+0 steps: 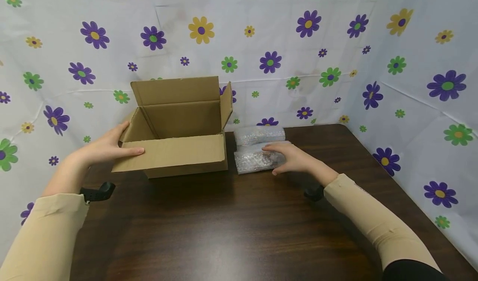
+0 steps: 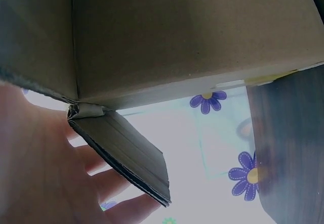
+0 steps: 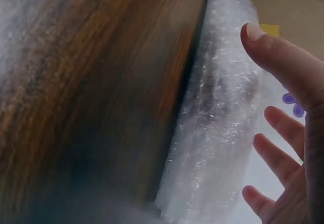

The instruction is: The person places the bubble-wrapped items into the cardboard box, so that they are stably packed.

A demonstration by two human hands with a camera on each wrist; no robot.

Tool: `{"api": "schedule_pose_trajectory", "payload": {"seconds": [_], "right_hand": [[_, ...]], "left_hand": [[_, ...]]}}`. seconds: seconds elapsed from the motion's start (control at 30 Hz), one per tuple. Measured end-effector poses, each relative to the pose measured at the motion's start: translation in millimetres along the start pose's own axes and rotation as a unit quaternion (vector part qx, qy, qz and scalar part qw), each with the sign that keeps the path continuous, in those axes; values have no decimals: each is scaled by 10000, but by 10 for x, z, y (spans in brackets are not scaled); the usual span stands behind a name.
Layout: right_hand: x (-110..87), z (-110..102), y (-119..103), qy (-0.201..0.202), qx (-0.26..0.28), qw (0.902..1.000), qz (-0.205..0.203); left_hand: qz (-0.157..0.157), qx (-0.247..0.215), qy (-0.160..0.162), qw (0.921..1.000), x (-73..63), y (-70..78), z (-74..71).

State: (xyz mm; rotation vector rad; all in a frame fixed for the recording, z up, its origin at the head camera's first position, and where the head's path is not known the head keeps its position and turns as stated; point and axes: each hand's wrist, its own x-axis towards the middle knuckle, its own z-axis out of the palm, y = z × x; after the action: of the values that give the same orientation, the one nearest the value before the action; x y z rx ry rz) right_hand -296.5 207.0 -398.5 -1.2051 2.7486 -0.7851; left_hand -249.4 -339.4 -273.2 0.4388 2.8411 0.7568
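Observation:
An open-topped cardboard box (image 1: 186, 169) stands on the table with its flaps spread. My left hand (image 1: 106, 145) holds its left front corner, the thumb lying on the front flap. In the left wrist view the fingers (image 2: 109, 183) pass behind a side flap (image 2: 126, 153). To the right of the box lie two bubble-wrapped bundles, a rear one (image 1: 257, 135) and a front one (image 1: 254, 161). My right hand (image 1: 295, 158) hovers at the front bundle's right end, thumb and fingers spread apart. In the right wrist view a bubble-wrapped bundle (image 3: 212, 107) shows beside that hand, with nothing gripped.
The dark wooden table (image 1: 224, 231) extends in front of the box and off to the right. A white flower-patterned cloth (image 1: 239, 36) hangs behind the table and along its right side. A dark wrist strap (image 1: 98, 191) sits on the left arm.

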Motion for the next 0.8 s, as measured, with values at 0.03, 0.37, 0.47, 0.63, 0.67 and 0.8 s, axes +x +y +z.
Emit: {"api": "schedule_pose_trajectory", "payload": {"seconds": [0.03, 0.37, 0.47, 0.63, 0.67, 0.8], "right_hand": [[8, 11, 7, -12, -19, 10000, -5], [65, 22, 36, -194, -437, 9988, 86], [66, 37, 69, -269, -537, 9981, 133], [81, 64, 104, -272, -622, 9976, 123], [86, 69, 108, -276, -624, 9976, 127], [103, 84, 120, -284, -648, 9974, 150]], "left_hand": [[4, 17, 9, 10000, -1, 1, -1], [0, -21, 13, 10000, 5, 14, -6], [-21, -42, -9, 10000, 14, 36, -11], [-5, -65, -6, 10000, 9, 50, -14], [1, -75, -4, 10000, 5, 49, -14], [10, -99, 13, 9999, -1, 47, -7]]}}
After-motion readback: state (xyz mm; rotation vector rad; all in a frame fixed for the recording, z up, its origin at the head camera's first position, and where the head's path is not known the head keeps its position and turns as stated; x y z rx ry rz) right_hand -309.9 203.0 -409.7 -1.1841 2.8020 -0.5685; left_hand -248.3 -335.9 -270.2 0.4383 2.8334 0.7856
